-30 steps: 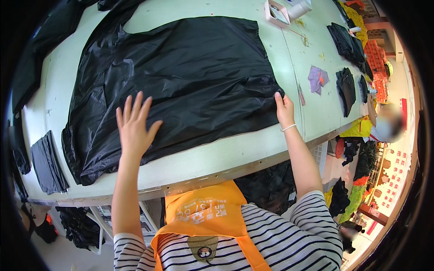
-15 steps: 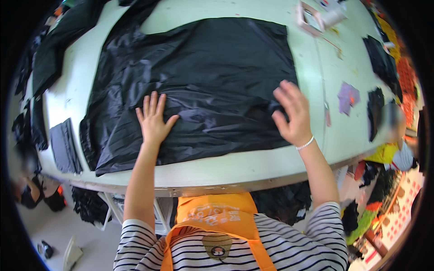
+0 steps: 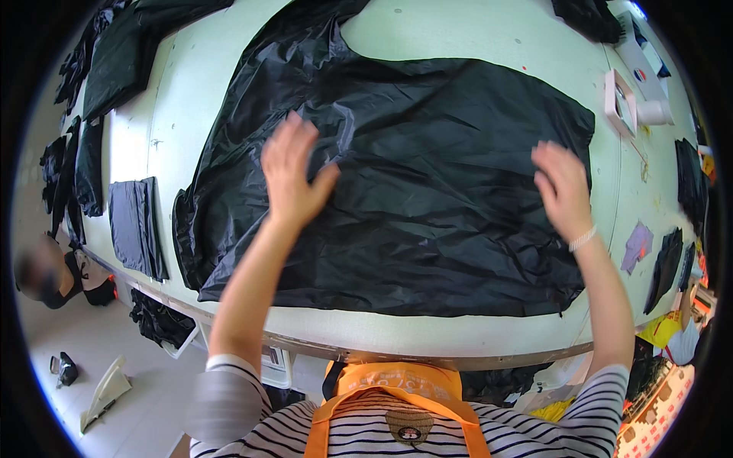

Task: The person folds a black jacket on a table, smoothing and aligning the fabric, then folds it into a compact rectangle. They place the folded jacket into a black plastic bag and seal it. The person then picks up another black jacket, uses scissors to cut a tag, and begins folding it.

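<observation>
Blk garment under both — long axis L-to-R
L hand open over L half; R hand loosely open nr R edge — contact unclear

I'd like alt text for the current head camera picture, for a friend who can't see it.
A person's open left hand and right hand are over a large, creased piece of black fabric spread across a pale green table. Folded dark cloth lies to the left, and a purple scrap to the right.
</observation>
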Demonstrator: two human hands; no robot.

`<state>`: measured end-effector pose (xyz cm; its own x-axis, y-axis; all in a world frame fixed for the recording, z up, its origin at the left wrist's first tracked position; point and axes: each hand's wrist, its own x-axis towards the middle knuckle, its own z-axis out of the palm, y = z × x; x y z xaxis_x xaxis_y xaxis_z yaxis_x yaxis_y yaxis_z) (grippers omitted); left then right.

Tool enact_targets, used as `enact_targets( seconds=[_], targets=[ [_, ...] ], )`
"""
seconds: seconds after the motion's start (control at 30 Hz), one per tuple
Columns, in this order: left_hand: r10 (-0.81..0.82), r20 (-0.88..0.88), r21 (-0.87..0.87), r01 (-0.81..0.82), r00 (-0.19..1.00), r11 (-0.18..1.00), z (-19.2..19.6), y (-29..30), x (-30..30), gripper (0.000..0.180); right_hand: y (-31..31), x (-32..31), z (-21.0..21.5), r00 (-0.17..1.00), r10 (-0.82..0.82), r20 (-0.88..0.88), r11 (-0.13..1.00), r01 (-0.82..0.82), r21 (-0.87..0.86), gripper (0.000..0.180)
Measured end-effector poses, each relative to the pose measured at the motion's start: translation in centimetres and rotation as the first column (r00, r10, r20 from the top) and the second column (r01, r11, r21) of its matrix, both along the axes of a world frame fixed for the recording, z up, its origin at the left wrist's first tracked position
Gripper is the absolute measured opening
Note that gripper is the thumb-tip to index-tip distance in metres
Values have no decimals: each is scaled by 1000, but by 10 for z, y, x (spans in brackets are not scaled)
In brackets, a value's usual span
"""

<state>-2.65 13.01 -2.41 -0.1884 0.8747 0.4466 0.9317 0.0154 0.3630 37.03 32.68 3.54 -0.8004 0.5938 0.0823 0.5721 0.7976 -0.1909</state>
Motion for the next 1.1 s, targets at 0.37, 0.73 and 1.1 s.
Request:
enact_targets(
  seconds=[0.37, 0.73, 1.1],
  targets=[
    [373, -31, -615, -312, 927, 724, -18, 139, -193, 128, 136, -77, -33, 880, -360, 309, 921, 389, -34, 63],
    [246, -212, 104, -229, 946, 968, 60, -87, -116, 52, -26, 24, 63, 998, -16, -65, 911, 41, 410, 79],
    [-29, -12, -588, 16, 1000, 809, 52, -257, -22, 77, -210, 100, -10, 1000, -2, -20, 991, -1, -133, 65]
  ],
)
